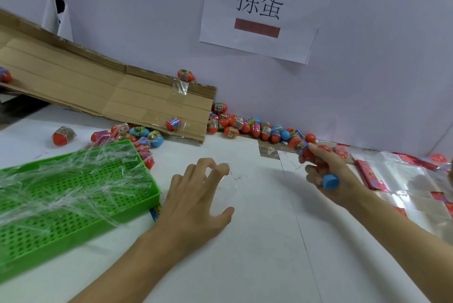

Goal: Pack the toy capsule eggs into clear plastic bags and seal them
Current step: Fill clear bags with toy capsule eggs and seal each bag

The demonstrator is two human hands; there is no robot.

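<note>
From my remote seat, I see the left hand (196, 194) pinching the edge of a clear plastic bag (229, 180) on the white table (245, 253), forefinger and thumb together, other fingers spread. The right hand (328, 175) is curled tight around several capsule eggs (316, 155), a blue one lowest. Left, a green tray (81, 207) holds plastic strips. Beyond, loose eggs (245, 124) lie along the wall beside a cardboard ramp (103, 91).
</note>
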